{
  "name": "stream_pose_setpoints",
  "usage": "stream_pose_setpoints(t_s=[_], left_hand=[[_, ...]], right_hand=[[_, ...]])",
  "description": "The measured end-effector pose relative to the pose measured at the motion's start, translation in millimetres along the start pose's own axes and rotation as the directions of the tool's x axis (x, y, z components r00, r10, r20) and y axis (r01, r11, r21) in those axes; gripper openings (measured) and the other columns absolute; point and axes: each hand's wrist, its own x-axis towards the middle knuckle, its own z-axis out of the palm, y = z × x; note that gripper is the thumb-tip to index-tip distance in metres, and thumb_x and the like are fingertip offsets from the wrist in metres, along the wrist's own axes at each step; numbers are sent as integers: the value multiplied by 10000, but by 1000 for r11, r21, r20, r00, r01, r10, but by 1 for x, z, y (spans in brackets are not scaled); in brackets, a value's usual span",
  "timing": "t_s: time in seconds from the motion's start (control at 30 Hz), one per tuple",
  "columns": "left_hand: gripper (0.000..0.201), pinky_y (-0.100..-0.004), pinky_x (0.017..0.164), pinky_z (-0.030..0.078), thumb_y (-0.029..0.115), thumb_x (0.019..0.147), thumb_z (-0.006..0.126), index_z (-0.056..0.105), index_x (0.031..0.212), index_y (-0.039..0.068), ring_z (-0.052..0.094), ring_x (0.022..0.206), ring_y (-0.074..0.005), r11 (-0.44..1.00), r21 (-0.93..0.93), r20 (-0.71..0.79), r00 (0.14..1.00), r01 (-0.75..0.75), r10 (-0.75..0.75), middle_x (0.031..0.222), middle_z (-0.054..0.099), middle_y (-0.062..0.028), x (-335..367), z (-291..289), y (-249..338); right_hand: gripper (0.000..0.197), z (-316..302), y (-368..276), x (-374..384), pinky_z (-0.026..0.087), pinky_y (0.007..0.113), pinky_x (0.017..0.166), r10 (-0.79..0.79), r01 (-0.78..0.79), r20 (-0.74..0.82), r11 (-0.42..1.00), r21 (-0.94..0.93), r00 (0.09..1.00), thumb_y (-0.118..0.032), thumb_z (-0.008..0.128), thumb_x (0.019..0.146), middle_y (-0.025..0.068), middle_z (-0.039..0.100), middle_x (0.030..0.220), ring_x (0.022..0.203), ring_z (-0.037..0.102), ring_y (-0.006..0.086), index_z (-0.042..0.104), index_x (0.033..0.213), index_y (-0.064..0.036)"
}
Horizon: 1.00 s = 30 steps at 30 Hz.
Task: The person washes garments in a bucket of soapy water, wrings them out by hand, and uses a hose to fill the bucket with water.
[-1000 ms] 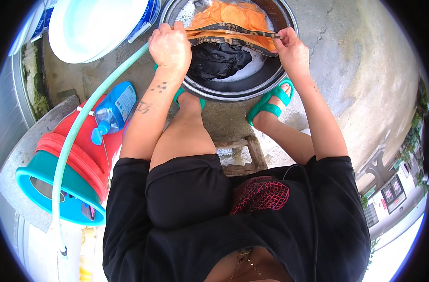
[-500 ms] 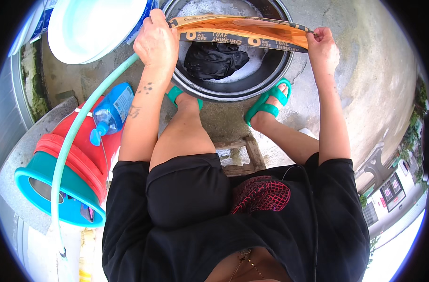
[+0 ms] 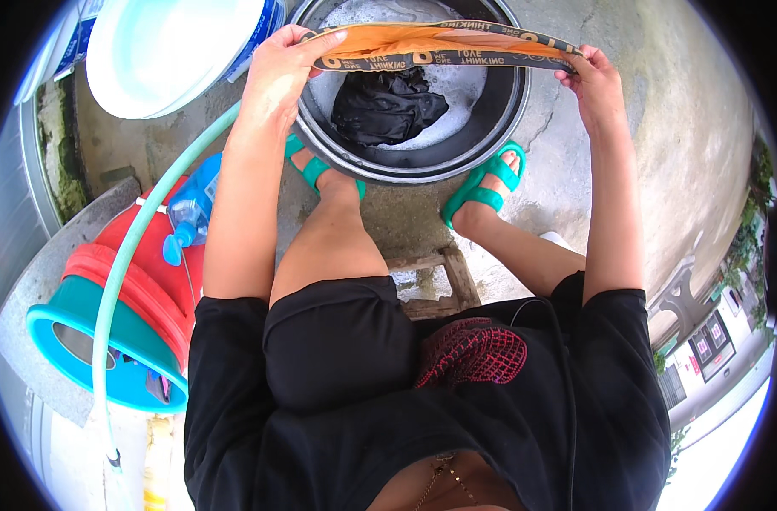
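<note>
Down we look from the left of two head-worn cameras, one wide fisheye view: the black shirt looming closest below, left hand and right hand farther off near the top, straight edges bowing toward our dark round rim.

Bright, diffuse daylight covers the concrete ground with soft shadows; beyond its near right edge, a patch burns out white. The white basin glares. The orange garment looks fairly sharp; fisheye distortion curves outer lines.
</note>
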Motion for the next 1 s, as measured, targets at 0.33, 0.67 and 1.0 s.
stream_pose_setpoints(t_s=[0.33,0.67,1.0], left_hand=[[128,-355,777,547,37,834,685,618,942,52,671,829,-213,922,321,-283,908,-215,310,836,670,-49,14,2,-17],[330,-385,726,508,-57,822,580,668,1128,28,655,814,-276,575,586,-144,625,-571,767,854,656,-145,-19,38,66],[601,-438,940,509,79,859,597,473,1447,93,583,1166,-294,-145,869,491,785,-473,377,1314,553,-115,31,39,-93]], right_hand=[[103,-4,-1,7,424,212,612,-84,78,-105,995,-56,991,-67,646,942,-9,614,889,741,542,64,556,942,-117],[298,34,-55,-24,491,232,704,-458,443,-145,888,-122,877,16,476,890,35,702,1011,868,626,118,670,1103,-62],[612,90,100,-24,463,433,1068,-325,597,505,339,-727,799,-171,701,860,167,424,1439,1265,521,387,481,1431,-150]])
